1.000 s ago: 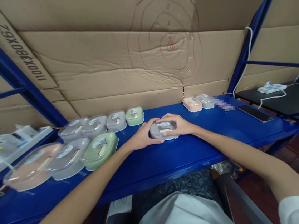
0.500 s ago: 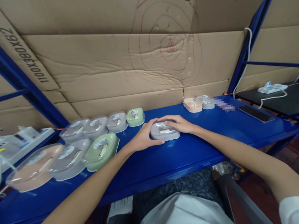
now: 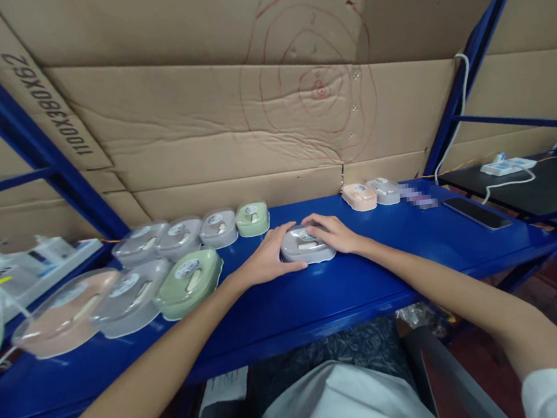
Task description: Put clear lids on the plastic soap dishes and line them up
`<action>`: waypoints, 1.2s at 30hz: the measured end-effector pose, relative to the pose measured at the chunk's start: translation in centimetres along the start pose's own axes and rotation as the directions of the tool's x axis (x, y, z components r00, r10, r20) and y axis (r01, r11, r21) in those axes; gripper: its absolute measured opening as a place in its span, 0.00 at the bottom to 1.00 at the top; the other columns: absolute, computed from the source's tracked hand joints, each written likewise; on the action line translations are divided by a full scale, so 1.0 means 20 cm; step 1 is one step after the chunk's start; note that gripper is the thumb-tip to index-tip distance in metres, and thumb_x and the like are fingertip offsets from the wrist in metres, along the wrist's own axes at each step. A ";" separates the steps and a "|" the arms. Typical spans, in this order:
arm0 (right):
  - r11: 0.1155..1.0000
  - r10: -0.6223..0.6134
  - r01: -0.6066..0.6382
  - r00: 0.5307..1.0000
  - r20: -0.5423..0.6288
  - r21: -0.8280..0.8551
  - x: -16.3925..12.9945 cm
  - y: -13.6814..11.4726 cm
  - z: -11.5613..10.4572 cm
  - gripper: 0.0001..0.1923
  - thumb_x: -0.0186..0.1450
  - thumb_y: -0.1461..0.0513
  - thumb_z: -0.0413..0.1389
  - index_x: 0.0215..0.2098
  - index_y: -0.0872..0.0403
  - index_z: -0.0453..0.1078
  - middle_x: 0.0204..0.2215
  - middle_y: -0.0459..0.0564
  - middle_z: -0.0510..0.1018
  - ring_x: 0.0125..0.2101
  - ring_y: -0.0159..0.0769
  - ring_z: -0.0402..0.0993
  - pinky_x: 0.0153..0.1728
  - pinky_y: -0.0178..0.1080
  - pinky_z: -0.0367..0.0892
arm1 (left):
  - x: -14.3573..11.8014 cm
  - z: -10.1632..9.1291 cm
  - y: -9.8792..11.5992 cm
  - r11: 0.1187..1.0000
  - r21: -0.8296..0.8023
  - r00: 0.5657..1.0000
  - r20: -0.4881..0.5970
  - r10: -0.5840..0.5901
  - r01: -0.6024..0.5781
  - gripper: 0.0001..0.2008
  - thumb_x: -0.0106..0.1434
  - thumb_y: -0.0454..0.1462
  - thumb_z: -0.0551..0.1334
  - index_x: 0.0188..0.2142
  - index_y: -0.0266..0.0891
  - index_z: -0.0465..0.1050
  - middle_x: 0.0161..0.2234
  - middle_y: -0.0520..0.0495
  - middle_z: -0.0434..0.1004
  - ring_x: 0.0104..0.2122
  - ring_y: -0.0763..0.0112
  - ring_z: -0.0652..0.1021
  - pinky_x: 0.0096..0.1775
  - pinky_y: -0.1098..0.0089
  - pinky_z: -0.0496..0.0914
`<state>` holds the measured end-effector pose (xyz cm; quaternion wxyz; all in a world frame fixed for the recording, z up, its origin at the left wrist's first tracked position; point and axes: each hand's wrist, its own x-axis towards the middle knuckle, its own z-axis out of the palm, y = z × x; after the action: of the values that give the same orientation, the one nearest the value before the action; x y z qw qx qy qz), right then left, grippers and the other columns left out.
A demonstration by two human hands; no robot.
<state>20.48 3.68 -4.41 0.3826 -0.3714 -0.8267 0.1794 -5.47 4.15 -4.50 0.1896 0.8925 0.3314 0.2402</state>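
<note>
A grey oval case (image 3: 305,247) with a clear lid and a round label lies on the blue shelf (image 3: 319,298) straight ahead. My left hand (image 3: 267,258) cups its left side, thumb along the front edge. My right hand (image 3: 330,232) rests on its right side with fingers over the lid. Both hands grip the case as it sits on the shelf.
Several similar cases lie to the left: a green one (image 3: 189,281), grey ones (image 3: 135,296), a pink one (image 3: 66,315), and a back row ending in a green case (image 3: 252,218). A pink case (image 3: 358,196) and grey case (image 3: 383,189) sit back right, a phone (image 3: 476,212) beyond. Cardboard lines the back.
My right hand has slid a little further over the lid of the grey case. The case and my left hand have barely moved.
</note>
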 end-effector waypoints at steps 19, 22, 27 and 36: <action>0.971 0.140 -0.125 0.989 0.056 -0.206 0.01 -0.04 -0.02 0.14 0.75 0.55 0.55 0.49 0.55 0.76 0.48 0.57 0.84 0.50 0.46 0.80 0.53 0.45 0.69 | -0.01 0.00 0.06 0.997 0.029 0.998 -0.009 0.067 -0.066 0.49 0.63 0.54 0.72 0.76 0.48 0.52 0.72 0.36 0.61 0.70 0.43 0.66 0.70 0.43 0.60; 0.971 0.174 -0.162 0.983 0.054 -0.178 0.02 -0.04 -0.01 0.14 0.75 0.55 0.56 0.49 0.56 0.77 0.48 0.58 0.84 0.50 0.47 0.80 0.53 0.46 0.70 | -0.01 0.00 0.05 0.996 0.014 0.996 -0.012 0.085 -0.085 0.48 0.64 0.54 0.72 0.76 0.47 0.53 0.72 0.36 0.61 0.70 0.43 0.66 0.70 0.44 0.61; 0.961 0.266 -0.260 0.962 0.064 -0.094 0.03 -0.03 -0.01 0.16 0.73 0.53 0.57 0.49 0.56 0.78 0.50 0.58 0.84 0.51 0.48 0.80 0.54 0.48 0.70 | -0.01 -0.01 0.05 0.993 -0.009 0.993 -0.001 0.117 -0.117 0.46 0.66 0.54 0.70 0.75 0.45 0.53 0.73 0.35 0.60 0.71 0.45 0.66 0.70 0.45 0.62; 0.950 0.290 -0.305 0.942 0.167 0.071 0.04 -0.01 -0.09 0.21 0.74 0.51 0.54 0.60 0.52 0.69 0.59 0.57 0.79 0.60 0.50 0.74 0.64 0.54 0.65 | 0.00 0.00 0.05 0.996 0.027 0.996 -0.035 0.082 -0.081 0.46 0.63 0.53 0.72 0.72 0.44 0.55 0.72 0.34 0.62 0.70 0.43 0.67 0.69 0.44 0.63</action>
<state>21.41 4.23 -2.84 0.3032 -0.4582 -0.7787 0.3030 -5.02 3.36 -3.97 0.1623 0.9031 0.3008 0.2598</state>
